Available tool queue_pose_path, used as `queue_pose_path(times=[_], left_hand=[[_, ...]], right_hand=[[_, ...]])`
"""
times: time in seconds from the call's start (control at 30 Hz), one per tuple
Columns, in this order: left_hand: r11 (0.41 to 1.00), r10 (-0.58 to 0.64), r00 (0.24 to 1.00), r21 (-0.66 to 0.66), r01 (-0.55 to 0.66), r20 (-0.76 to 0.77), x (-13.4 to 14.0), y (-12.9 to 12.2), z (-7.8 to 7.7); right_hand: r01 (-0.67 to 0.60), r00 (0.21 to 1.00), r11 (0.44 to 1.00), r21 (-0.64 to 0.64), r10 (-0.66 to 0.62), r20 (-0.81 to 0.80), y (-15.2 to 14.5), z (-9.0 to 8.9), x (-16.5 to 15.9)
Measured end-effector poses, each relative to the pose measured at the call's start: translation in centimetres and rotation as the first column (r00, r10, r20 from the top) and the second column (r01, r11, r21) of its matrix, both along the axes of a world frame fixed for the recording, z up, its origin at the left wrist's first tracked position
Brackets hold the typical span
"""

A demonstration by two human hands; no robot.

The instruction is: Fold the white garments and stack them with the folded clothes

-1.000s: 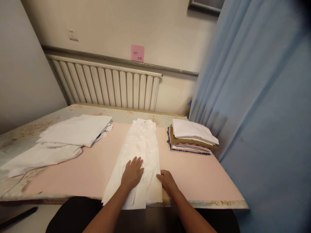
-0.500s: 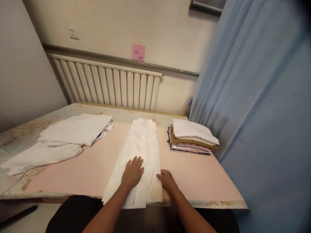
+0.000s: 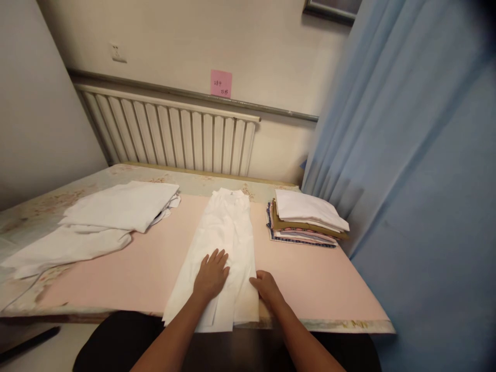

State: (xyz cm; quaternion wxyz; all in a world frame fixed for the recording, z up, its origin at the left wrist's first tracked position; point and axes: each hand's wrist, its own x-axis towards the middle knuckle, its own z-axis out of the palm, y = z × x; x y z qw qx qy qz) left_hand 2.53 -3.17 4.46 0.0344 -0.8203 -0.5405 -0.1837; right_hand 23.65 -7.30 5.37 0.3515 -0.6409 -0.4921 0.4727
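Note:
A white shirt [image 3: 220,227] lies lengthwise in front of me, its sides folded in to a long strip. Its collar end points to the wall, and its lower end hangs slightly over the near table edge. My left hand [image 3: 212,274] rests flat on the lower middle of the cloth, fingers spread. At the shirt's right edge, the thumb and fingers of my right hand [image 3: 268,287] pinch the cloth; the fingertips are partly hidden.
White garments [image 3: 120,206] lie in a loose pile at left. A stack of folded clothes [image 3: 310,212] stands at right beside a blue curtain [image 3: 406,181]. A pink mat [image 3: 310,284] covers part of the flowered tablecloth [image 3: 77,191]. Behind is a radiator [image 3: 174,129].

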Motion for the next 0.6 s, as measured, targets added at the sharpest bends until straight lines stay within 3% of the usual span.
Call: queue_pose_path(times=[0.6], left_hand=[[1.0,0.003,1.0,-0.019,-0.003,0.001,-0.02,0.19,-0.32]], right_hand=[[0.005,1.0,1.0,-0.015,-0.005,-0.004,-0.09,0.08,0.01]])
